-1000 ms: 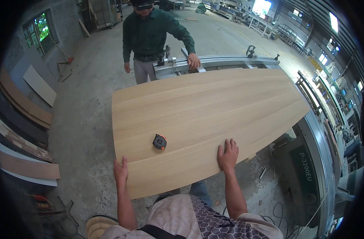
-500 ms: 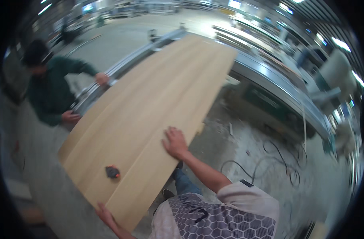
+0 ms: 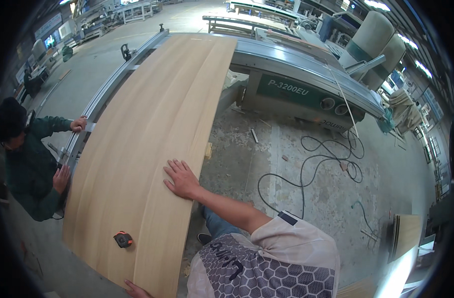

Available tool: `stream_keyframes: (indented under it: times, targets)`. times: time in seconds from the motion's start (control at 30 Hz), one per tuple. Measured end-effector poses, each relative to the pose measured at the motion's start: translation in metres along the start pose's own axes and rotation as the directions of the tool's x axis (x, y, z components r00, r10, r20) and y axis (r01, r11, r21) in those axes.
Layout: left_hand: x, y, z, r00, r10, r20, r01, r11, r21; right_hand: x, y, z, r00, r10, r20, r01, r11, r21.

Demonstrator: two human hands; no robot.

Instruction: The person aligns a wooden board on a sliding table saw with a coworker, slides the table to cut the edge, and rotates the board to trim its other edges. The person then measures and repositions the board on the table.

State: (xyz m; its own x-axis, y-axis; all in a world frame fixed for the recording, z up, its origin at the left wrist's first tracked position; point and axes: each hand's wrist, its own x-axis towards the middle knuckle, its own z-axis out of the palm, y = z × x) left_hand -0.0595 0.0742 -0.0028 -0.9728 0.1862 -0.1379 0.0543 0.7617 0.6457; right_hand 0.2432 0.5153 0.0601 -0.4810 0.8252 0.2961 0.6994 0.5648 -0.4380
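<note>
A long board (image 3: 152, 129) with light wood grain stretches away from me across a metal saw table. My right hand (image 3: 181, 180) lies flat on top near its right edge, fingers spread. At the near end, my left hand (image 3: 136, 289) grips the board's edge; the lower picture rim cuts off most of it. A black and orange tape measure (image 3: 122, 239) rests on the board between my hands, touched by neither.
To the left, a co-worker (image 3: 28, 164) in dark green has both hands at the metal sliding rail (image 3: 107, 92). The saw's green and grey body (image 3: 291, 94) stands to the right. A black cable (image 3: 302, 186) loops over the littered floor. Panels (image 3: 406, 236) stand at lower right.
My view has swung to the right and sharpened, so the board and co-worker sit farther left. My right hand stays flat on the board and my left stays at its near edge.
</note>
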Motion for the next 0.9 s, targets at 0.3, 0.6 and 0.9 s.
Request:
stream_keyframes:
  times: [0.3, 0.6, 0.9]
  targets:
    - [0.004, 0.000, 0.005, 0.996, -0.085, -0.025, 0.085, 0.996, -0.007, -0.003, 0.002, -0.001, 1.000, 0.009, -0.019, -0.009, 1.000, -0.008]
    - [-0.037, 0.046, -0.006, 0.989, 0.023, -0.148, -0.043, 0.990, -0.136, -0.001, 0.004, 0.004, 0.999, 0.032, 0.002, -0.032, 0.999, 0.010]
    - [-0.119, 0.202, 0.060, 0.700, 0.713, -0.045, -0.712, 0.702, 0.037, -0.020, 0.031, -0.013, 0.995, -0.069, 0.078, 0.056, 0.986, 0.156]
